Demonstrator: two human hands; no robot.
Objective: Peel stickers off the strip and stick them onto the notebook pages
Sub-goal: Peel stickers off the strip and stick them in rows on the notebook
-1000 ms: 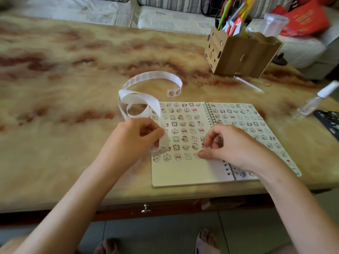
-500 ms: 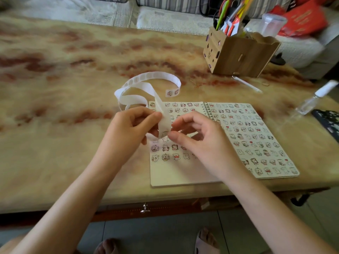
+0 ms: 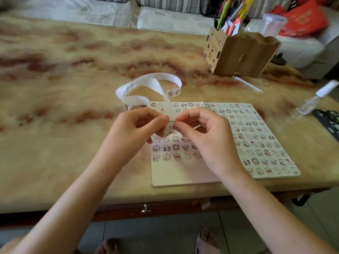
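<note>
Head view: our left hand pinches the strip up above the notebook, likely so our right hand can pinch a sticker free. The notebook lies open on the marbled bench; a wooden pen box and a sofa are behind.

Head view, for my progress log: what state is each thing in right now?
sticker strip: curled in loops, near end held above the notebook
left hand: pinches the strip
right hand: pinches the strip at a sticker
notebook: open flat, rows of stickers on both pages, bottom of left page bare
wooden pen box: upright, full of pens
spray bottle: lying on its side, cap on
</note>
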